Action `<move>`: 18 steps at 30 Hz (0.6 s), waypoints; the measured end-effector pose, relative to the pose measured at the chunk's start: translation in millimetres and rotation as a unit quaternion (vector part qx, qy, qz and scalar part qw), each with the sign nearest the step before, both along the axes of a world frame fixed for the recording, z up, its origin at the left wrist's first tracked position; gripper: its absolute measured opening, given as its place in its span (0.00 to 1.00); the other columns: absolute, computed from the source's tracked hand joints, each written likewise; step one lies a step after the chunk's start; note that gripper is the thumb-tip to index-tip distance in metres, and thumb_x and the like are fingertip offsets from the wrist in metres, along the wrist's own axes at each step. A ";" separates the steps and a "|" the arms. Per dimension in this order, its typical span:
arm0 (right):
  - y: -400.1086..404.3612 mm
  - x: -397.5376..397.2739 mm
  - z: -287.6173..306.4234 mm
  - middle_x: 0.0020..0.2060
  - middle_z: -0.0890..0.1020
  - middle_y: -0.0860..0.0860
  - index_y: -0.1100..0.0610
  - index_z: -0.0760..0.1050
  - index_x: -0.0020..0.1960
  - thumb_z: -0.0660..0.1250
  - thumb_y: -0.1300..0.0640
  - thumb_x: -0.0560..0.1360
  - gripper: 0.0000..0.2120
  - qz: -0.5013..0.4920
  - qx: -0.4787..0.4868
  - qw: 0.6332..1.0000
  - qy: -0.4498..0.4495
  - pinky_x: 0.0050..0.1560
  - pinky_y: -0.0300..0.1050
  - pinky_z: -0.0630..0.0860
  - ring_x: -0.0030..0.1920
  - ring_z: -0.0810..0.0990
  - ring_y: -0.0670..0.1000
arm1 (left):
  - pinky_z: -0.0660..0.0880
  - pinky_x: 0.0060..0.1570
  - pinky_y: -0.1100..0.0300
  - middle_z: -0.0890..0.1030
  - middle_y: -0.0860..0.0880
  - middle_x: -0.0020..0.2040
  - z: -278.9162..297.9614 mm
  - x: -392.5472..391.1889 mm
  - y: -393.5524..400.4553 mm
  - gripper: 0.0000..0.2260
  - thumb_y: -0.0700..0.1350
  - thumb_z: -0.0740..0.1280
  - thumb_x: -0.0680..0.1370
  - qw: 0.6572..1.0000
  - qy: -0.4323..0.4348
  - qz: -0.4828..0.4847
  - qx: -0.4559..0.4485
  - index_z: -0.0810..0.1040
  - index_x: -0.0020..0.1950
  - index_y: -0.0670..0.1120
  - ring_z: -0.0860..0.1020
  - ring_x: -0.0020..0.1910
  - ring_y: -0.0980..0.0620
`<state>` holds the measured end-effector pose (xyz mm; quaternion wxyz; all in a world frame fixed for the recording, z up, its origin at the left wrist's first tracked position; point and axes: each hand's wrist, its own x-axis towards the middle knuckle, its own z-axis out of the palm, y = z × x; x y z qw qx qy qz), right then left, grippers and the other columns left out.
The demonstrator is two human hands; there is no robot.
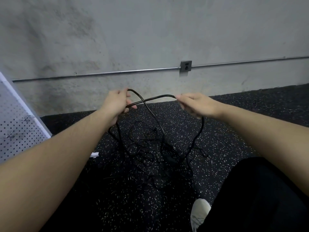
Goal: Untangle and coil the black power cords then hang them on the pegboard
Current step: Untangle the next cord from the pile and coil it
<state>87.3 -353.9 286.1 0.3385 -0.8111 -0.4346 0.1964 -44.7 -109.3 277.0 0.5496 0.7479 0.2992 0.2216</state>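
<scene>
My left hand (117, 102) curls round a loop of black cord (151, 99) while my right hand (194, 104) pinches the same cord at its fingertips, the doubled run stretched between them above the speckled floor (234, 139); from both hands the cord drops into the tangle (155, 153) lying on the floor in front of me, where thin and thicker black leads cross one another and I cannot tell how many cords there are. The cord looks light and limp, bending wherever it is let go, with enough spring in the thicker lead to hold a curve, so I judge it will coil best if taken near an end and fed hand over hand, never tugged from the middle, which would likely tighten the knots below. Its smooth jacket may slide through a loose pinch. The pegboard (20, 124) leans at the far left, well apart from the tangle, with a wall outlet (186, 66) on the far wall and my shoe (199, 213) near right
</scene>
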 end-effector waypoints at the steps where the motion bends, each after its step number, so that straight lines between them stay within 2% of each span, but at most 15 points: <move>1: -0.1 1.9 0.0 0.28 0.68 0.44 0.54 0.72 0.43 0.54 0.36 0.82 0.24 -0.001 -0.011 1.000 -0.017 0.30 0.39 0.66 0.27 0.65 0.46 | 0.63 0.20 0.64 0.82 0.46 0.36 -0.4 0.5 2.1 0.14 0.51 0.54 0.87 1.000 -0.008 0.015 0.001 0.74 0.57 0.43 0.70 0.22 0.55; 3: 1.9 5.2 1.3 0.31 0.70 0.46 0.53 0.73 0.43 0.56 0.35 0.81 0.24 -0.011 -0.023 0.997 -0.071 0.35 0.41 0.67 0.30 0.67 0.46 | 0.66 0.23 0.62 0.82 0.47 0.38 -1.1 1.7 4.0 0.12 0.51 0.52 0.88 0.998 -0.009 0.044 0.035 0.68 0.60 0.43 0.69 0.23 0.52; 5: 0.4 9.9 -0.3 0.34 0.71 0.48 0.54 0.69 0.42 0.58 0.35 0.81 0.23 -0.022 -0.034 0.995 -0.095 0.39 0.43 0.68 0.34 0.68 0.47 | 0.67 0.22 0.62 0.82 0.46 0.41 1.7 1.2 3.0 0.09 0.50 0.51 0.88 0.998 -0.016 0.062 0.029 0.63 0.62 0.45 0.70 0.24 0.51; 7: -5.8 14.9 -6.5 0.33 0.71 0.48 0.54 0.68 0.42 0.59 0.37 0.81 0.21 -0.016 -0.043 0.997 -0.057 0.40 0.44 0.71 0.33 0.69 0.49 | 0.66 0.19 0.65 0.82 0.43 0.44 4.2 -1.7 1.9 0.07 0.46 0.50 0.88 0.999 0.006 0.044 0.006 0.63 0.60 0.43 0.72 0.23 0.52; 10: -7.9 17.4 -11.3 0.31 0.69 0.48 0.54 0.72 0.44 0.61 0.44 0.83 0.15 -0.001 -0.009 0.999 0.034 0.34 0.42 0.66 0.31 0.66 0.49 | 0.73 0.22 0.62 0.83 0.38 0.46 -10.2 -7.3 5.0 0.12 0.42 0.53 0.87 0.986 0.152 -0.065 -0.026 0.71 0.59 0.34 0.78 0.28 0.50; 12: -0.9 11.5 -7.4 0.33 0.70 0.48 0.55 0.76 0.48 0.63 0.47 0.83 0.12 0.004 0.025 0.999 0.029 0.33 0.40 0.64 0.30 0.65 0.46 | 0.79 0.34 0.55 0.83 0.38 0.49 -25.4 -11.1 9.7 0.17 0.46 0.55 0.87 0.970 0.219 -0.106 -0.024 0.70 0.67 0.34 0.81 0.38 0.47; 13: 3.8 7.5 -4.7 0.33 0.71 0.47 0.56 0.77 0.50 0.64 0.47 0.82 0.13 0.010 0.037 0.999 0.006 0.32 0.37 0.66 0.30 0.66 0.45 | 0.81 0.47 0.49 0.82 0.39 0.55 -29.8 -12.1 11.4 0.20 0.51 0.56 0.87 0.966 0.235 -0.110 -0.003 0.69 0.72 0.37 0.81 0.47 0.45; 14: 8.5 3.0 -2.9 0.33 0.72 0.47 0.57 0.78 0.51 0.65 0.46 0.82 0.14 0.018 0.047 0.999 -0.018 0.32 0.34 0.67 0.30 0.67 0.44 | 0.77 0.61 0.44 0.79 0.41 0.65 -30.4 -12.2 9.9 0.25 0.56 0.55 0.86 0.965 0.238 -0.110 0.036 0.66 0.77 0.42 0.80 0.58 0.43; 15: 12.6 -1.0 -2.4 0.33 0.73 0.47 0.57 0.79 0.52 0.66 0.46 0.81 0.14 0.027 0.056 0.998 -0.033 0.32 0.32 0.68 0.29 0.67 0.44 | 0.69 0.71 0.42 0.74 0.44 0.73 -28.2 -10.8 5.4 0.27 0.61 0.53 0.86 0.965 0.220 -0.118 0.083 0.64 0.79 0.46 0.75 0.68 0.43; 16: 16.6 -4.1 -3.1 0.32 0.73 0.47 0.57 0.80 0.52 0.66 0.46 0.81 0.14 0.030 0.067 0.997 -0.035 0.30 0.33 0.67 0.28 0.67 0.44 | 0.63 0.75 0.43 0.70 0.48 0.77 -24.0 -8.7 -1.6 0.27 0.62 0.50 0.85 0.967 0.179 -0.142 0.115 0.66 0.79 0.49 0.72 0.73 0.46; 17: 20.0 -7.5 -2.9 0.31 0.73 0.47 0.56 0.80 0.52 0.67 0.47 0.80 0.13 0.029 0.077 0.996 -0.032 0.29 0.33 0.65 0.27 0.66 0.44 | 0.63 0.76 0.45 0.73 0.51 0.75 -18.2 -6.8 -11.0 0.26 0.62 0.48 0.86 0.966 0.136 -0.177 0.133 0.70 0.77 0.51 0.73 0.72 0.49; 18: 22.6 -9.8 -2.3 0.30 0.72 0.46 0.56 0.80 0.51 0.67 0.47 0.81 0.12 0.022 0.086 0.996 -0.025 0.28 0.34 0.64 0.27 0.65 0.44 | 0.66 0.74 0.47 0.79 0.52 0.68 -13.0 -5.2 -20.8 0.24 0.61 0.47 0.86 0.964 0.104 -0.209 0.129 0.75 0.71 0.52 0.78 0.66 0.53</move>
